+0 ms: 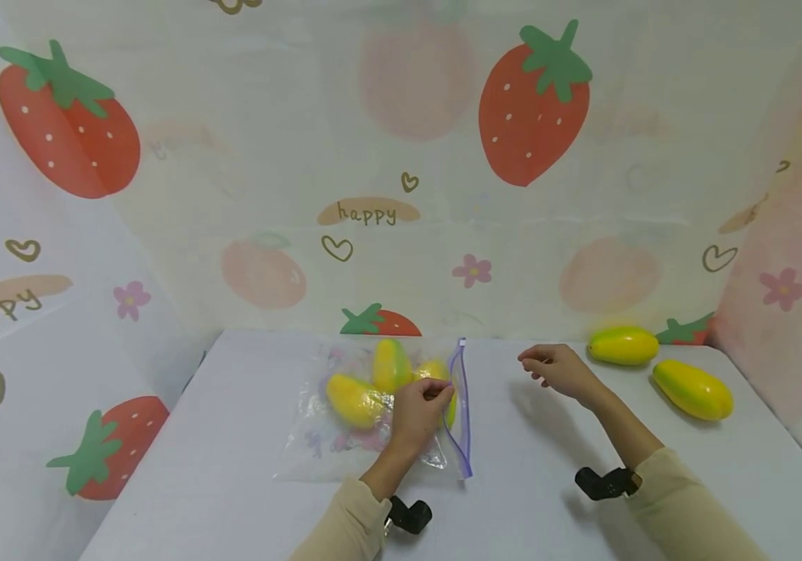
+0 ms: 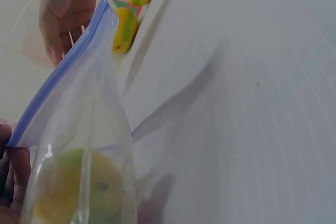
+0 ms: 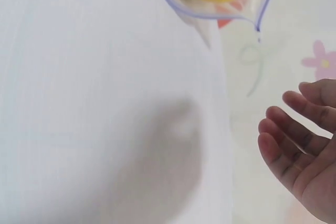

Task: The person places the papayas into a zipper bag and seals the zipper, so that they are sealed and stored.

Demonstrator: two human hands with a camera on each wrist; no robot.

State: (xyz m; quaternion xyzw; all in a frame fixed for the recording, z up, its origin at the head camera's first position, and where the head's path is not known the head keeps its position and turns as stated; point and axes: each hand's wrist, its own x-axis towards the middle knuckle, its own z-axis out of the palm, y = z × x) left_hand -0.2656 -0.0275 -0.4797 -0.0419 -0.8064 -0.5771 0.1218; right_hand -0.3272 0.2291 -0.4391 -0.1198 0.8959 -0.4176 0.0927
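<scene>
A clear zip bag (image 1: 309, 444) with a purple zip edge lies on the table, its mouth parted and facing right. Inside are several smooth yellow-green fruits (image 1: 351, 401) that look like mangoes or papayas. My left hand (image 1: 415, 417) pinches one lip of the bag's mouth between thumb and fingers and lifts it; the left wrist view has the raised purple zip strip (image 2: 58, 72) close up. To the right of the mouth, my right hand (image 1: 558, 370) hangs over the table, fingers (image 3: 286, 124) loosely bent and holding nothing.
Two more yellow-green fruits, one near the back edge (image 1: 623, 346) and one closer (image 1: 693, 389), lie on the white table (image 1: 183, 467) at the right. A strawberry-print cloth (image 1: 267, 156) hangs behind and along both sides. Each wrist wears a black camera mount (image 1: 604, 483).
</scene>
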